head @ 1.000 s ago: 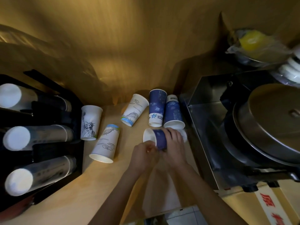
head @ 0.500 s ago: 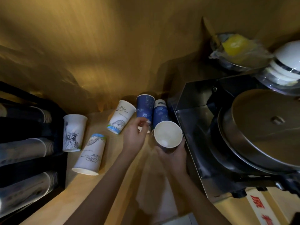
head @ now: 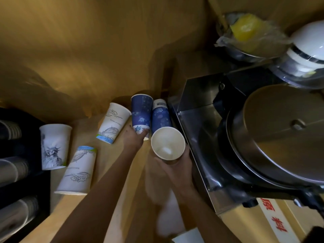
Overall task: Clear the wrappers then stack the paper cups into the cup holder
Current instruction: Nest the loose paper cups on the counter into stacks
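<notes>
My right hand (head: 177, 170) holds a paper cup (head: 168, 143) upright from below, its white inside facing me. My left hand (head: 134, 139) reaches to the lower end of a tall blue cup (head: 141, 111) and its fingers close around it. A second blue cup (head: 160, 114) stands upside down just right of it. Three white printed cups sit further left: a bridge-print cup (head: 113, 122), an upside-down cup (head: 78, 170) and a statue-print cup (head: 54, 146). The black cup holder (head: 19, 172) at the far left carries rows of stacked cups.
A steel appliance (head: 198, 123) with a large round metal lid (head: 287, 130) fills the right side, close to my right hand. Behind it stand a plastic-wrapped bowl (head: 249, 35) and stacked white bowls (head: 306, 55). The wooden counter (head: 133, 199) backs onto a wooden wall.
My right hand lifted the blue cup off the counter and turned it mouth-up. My left hand let go of it and reached forward to the tall blue cup. The camera view shifted left.
</notes>
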